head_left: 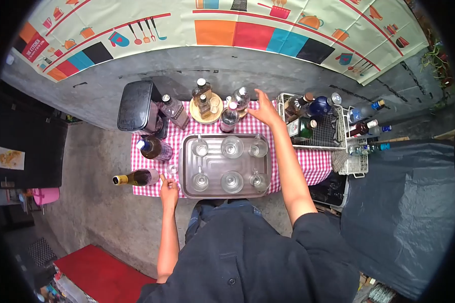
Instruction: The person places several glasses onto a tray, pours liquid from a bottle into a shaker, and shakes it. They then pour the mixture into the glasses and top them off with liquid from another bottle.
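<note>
My right hand (pixel 264 109) reaches to the table's back edge, thumb and fingers spread, just right of a clear glass vessel with a dark top (pixel 241 96). In front of that vessel is a dark bottle with a pale cap (pixel 229 118). My left hand (pixel 169 191) is low at the front left edge, index finger stretched toward the base of a wine bottle (pixel 142 177), other fingers loosely bent. A small clear glass (pixel 172 169) sits just above it. Between my arms lies a brown tray (pixel 216 169) carrying several clear glasses (pixel 232 147) in two rows.
Back left stand a black bin-like container (pixel 136 107), a clear bottle (pixel 173 112) and a dark bottle (pixel 155 149). A round wooden plate (pixel 199 117) holds bottles. To the right, a wire basket (pixel 320 147) carries several bottles. A checked cloth (pixel 308 166) covers the table.
</note>
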A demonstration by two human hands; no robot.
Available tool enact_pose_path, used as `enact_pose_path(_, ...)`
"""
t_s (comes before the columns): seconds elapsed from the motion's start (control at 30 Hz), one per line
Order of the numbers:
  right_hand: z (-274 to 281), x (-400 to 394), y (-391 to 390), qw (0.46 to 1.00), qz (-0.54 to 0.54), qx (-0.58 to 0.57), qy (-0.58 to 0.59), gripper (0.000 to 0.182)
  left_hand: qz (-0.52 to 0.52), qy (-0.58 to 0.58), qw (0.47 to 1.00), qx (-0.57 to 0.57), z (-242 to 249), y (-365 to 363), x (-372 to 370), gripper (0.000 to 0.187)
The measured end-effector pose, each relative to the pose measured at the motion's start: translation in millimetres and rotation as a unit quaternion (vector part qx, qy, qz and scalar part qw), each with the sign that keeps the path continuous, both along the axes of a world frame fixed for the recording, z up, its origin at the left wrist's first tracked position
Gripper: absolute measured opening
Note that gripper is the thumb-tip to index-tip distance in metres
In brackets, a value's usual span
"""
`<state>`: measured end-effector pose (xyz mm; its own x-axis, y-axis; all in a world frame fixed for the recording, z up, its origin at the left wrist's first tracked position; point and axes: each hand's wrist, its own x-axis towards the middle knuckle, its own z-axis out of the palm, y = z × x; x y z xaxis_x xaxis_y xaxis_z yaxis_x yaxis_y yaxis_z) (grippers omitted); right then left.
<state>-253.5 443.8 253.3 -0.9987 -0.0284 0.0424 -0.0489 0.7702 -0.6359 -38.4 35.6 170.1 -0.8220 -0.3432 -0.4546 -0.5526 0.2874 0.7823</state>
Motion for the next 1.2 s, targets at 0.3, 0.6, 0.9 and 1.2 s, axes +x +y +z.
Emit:
enact_pose_path(0.3,-44,-46,4,0.996,0.085,-0.024,-0.016,0.104,0.076,0.033,0.995,0.047,29,34,62,0.021)
enact_pose_path(0.6,-68,-68,14,0.988,0.114,-0.095,-0.047,0.089,0.143,0.04,0.989,0.008,65,53,98,0.022)
enact_pose_path(0.9,-29,-25,27,0.983,-0.003,-0.179,0.04,0.081,0.098,0.063,0.993,-0.034,102,87,80,0.022)
enact_pose_path(1.2,42,124,42,0.97,0.03,-0.237,0.055,0.078,-0.027,0.146,0.988,0.028,122,132,53,0.026)
